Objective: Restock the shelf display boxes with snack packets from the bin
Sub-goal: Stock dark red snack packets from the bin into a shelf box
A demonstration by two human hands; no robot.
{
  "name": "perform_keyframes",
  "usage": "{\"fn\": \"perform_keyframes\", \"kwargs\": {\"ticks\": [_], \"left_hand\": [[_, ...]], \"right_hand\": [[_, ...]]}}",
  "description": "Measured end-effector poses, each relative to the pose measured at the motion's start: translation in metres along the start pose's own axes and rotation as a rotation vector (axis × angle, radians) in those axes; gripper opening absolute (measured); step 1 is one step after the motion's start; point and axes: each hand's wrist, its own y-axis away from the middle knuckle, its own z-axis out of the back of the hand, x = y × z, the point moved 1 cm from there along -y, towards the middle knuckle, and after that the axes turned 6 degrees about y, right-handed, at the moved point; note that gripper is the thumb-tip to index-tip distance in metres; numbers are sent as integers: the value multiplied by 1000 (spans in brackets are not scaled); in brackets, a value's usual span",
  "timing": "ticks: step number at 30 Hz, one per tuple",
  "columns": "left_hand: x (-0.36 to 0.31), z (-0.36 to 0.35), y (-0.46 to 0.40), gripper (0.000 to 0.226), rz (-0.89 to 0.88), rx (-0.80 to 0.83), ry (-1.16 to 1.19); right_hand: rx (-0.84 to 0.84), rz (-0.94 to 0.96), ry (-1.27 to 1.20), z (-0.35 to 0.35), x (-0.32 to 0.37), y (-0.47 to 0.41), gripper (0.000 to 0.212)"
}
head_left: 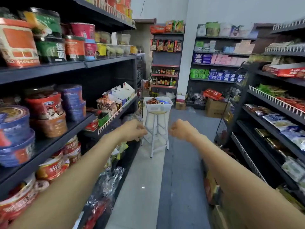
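A white bin (158, 107) holding red and blue snack packets (153, 101) sits on a white stool (156, 129) in the aisle ahead. Display boxes (115, 98) with packets stand on the left shelf, just left of the bin. My left hand (134, 130) and my right hand (179, 129) are stretched forward at stool height, short of the bin and below it. Both hands are blurred, fingers loosely curled, and I see nothing held in either.
Dark shelves (66, 66) with instant noodle bowls (44, 103) line the left. Shelves of packets (280, 119) line the right, with a wire rack (222, 126) at their end. Cardboard boxes (214, 108) stand on the floor at the back. Grey floor (145, 179) runs between.
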Motion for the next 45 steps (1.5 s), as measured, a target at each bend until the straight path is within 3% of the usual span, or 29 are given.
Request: {"fn": "perform_keyframes", "kwargs": {"ticks": [10,18,32,45], "left_hand": [[-6,-39,-147,27,30,7,-81],[29,-43,-284,25,52,-30,-87],[79,17,-568,22,93,-121,202],[158,18,-837,21,230,-87,-3]], "right_hand": [[42,39,-62,1,-71,-130,24],[86,96,-60,-11,-112,-264,20],[56,68,-58,-1,-147,-550,19],[133,131,-132,-19,-201,-835,21]]}}
